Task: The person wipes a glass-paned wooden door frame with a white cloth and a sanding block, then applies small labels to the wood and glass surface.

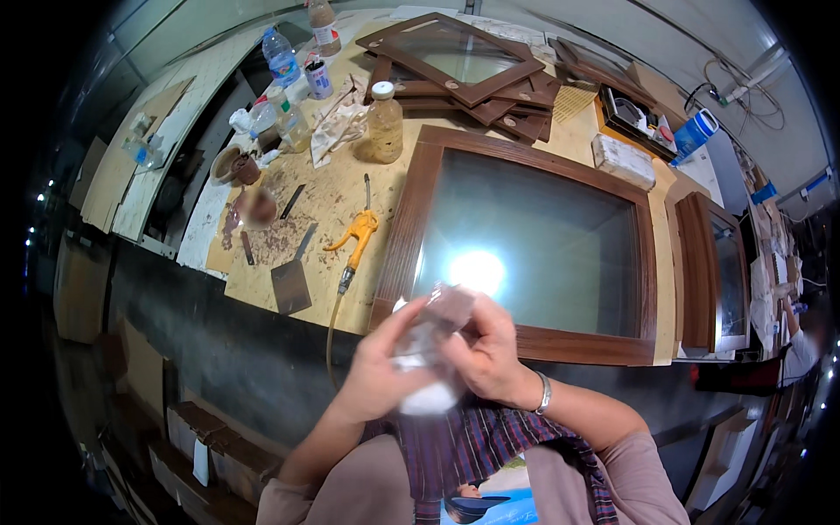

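Note:
My left hand (pixel 378 378) and my right hand (pixel 492 352) are both closed around a crumpled white wad (pixel 427 394), blurred by motion; I cannot tell whether it is cloth, paper or plastic. A brownish-pink piece (pixel 452 306) sticks up from its top between my fingers. Both hands are in front of my body, at the near edge of a dark brown wooden frame with a glass pane (pixel 542 236), which lies flat on the table. Bright light reflects off the glass. Left of the frame lies an orange air blow gun (pixel 357 241) with a hose.
At left on the table (pixel 262 284) lie a broad scraper (pixel 291 284), small blades and brown crumbs. Behind stand a jar of yellowish liquid (pixel 383 127), several bottles and a crumpled rag (pixel 339 131). Stacked glazed frames (pixel 464 66) fill the back; a white block (pixel 623 162) sits at right.

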Demonstrator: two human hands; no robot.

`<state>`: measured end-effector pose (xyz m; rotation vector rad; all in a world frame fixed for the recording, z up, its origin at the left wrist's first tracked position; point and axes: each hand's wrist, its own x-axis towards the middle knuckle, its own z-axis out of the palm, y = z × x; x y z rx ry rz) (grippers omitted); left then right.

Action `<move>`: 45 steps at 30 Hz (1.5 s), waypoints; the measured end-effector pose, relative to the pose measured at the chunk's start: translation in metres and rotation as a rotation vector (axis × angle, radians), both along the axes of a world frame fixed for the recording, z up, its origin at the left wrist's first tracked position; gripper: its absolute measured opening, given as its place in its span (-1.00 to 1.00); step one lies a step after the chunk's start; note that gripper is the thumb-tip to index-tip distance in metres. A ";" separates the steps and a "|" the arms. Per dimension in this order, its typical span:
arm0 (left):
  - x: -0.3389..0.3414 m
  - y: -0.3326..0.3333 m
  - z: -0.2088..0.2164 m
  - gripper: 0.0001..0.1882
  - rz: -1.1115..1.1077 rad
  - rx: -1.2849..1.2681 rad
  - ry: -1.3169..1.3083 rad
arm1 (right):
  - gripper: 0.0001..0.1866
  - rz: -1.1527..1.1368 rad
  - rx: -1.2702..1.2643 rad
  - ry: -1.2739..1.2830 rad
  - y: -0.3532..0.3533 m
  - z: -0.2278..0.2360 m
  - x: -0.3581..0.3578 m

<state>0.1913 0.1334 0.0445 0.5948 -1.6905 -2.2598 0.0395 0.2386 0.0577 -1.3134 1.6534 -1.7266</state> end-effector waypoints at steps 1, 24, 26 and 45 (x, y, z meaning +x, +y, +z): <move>0.002 -0.010 0.004 -0.31 0.018 -0.031 -0.004 | -0.78 -0.057 0.019 -0.061 0.003 0.001 -0.004; -0.144 -0.150 -0.060 -0.66 0.206 -1.034 -0.049 | -0.60 -0.381 0.259 -0.191 0.019 -0.054 -0.049; -0.077 -0.111 -0.029 -0.70 0.050 -1.205 -0.130 | -0.58 -0.377 0.255 -0.230 0.018 -0.056 -0.050; -0.023 0.010 0.161 -0.71 -0.101 -1.611 -0.033 | -0.79 -0.406 0.092 -0.326 0.011 -0.047 -0.044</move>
